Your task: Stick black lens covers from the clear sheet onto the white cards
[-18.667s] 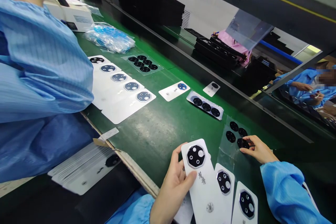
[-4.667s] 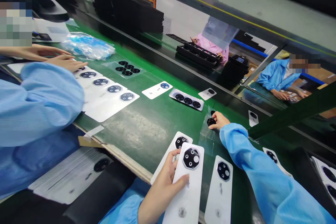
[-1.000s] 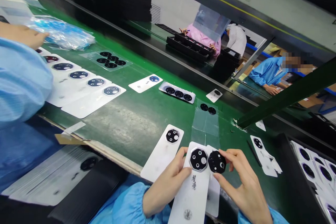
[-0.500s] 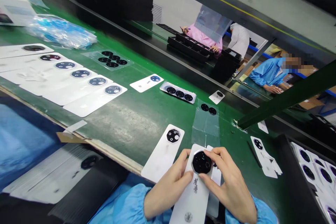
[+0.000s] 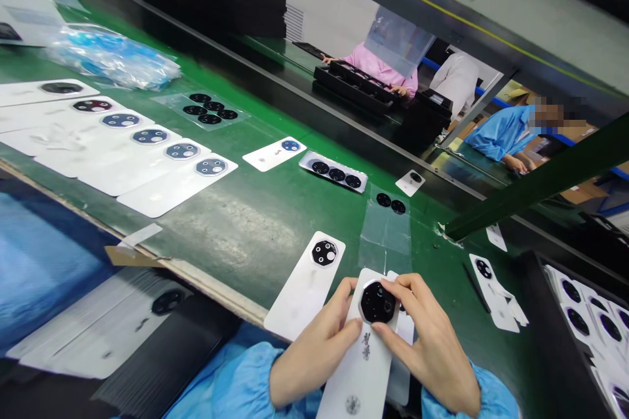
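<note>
A white phone back cover [image 5: 354,376] with dark lettering is held up in front of me, tilted. At its upper end sits a black octagonal camera lens cover [image 5: 377,302]. My left hand [image 5: 319,347] grips the cover by its left side, thumb beside the lens cover. My right hand [image 5: 427,340] pinches the lens cover's right side between thumb and fingers. Another white panel lies partly hidden beneath the held one. To the left, a white back panel [image 5: 303,288] with a black camera area lies on the green bench [image 5: 236,236].
Several white panels [image 5: 162,177] overlap at left. Black lens covers [image 5: 209,108] lie on clear film, others on a small strip [image 5: 334,171] and a film sheet [image 5: 386,236]. A black tray [image 5: 535,314] of panels stands right. A green post [image 5: 531,177] slants across. Co-workers sit beyond the conveyor.
My hands and the held back cover stay almost still. On the conveyor, a small white panel has shifted slightly right. The pink-sleeved co-worker's hand has moved left and down.
</note>
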`<state>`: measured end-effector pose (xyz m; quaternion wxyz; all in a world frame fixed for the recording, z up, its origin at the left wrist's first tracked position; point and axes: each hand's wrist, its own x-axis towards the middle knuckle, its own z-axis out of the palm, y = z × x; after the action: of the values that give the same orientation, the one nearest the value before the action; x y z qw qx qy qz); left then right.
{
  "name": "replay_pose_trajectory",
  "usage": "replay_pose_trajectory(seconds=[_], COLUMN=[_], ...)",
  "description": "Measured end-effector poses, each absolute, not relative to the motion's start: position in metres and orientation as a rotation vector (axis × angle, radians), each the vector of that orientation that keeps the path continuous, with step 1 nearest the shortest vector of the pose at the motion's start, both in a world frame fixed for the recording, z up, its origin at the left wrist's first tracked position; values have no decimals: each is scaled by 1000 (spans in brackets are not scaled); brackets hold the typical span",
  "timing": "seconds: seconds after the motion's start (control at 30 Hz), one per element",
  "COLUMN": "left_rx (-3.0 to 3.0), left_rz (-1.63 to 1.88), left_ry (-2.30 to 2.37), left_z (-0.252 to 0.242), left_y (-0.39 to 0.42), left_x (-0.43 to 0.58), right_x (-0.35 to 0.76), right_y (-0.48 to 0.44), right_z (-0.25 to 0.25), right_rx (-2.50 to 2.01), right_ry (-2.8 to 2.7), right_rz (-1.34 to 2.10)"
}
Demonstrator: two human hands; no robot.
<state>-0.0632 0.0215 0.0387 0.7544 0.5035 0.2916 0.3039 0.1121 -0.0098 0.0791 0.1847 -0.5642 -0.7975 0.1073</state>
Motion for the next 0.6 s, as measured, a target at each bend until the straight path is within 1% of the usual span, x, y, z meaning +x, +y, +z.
replay_pose_trajectory(seconds=[0.6], left_rx=[1254], left_rz=[679], left_ry=[700], left_z=[41], left_y=[21], left_x=[-62], right_x=[106], right_y=[-8], right_z=[84], right_rx=[-1684], right_ry=[-2282], right_rz=[246])
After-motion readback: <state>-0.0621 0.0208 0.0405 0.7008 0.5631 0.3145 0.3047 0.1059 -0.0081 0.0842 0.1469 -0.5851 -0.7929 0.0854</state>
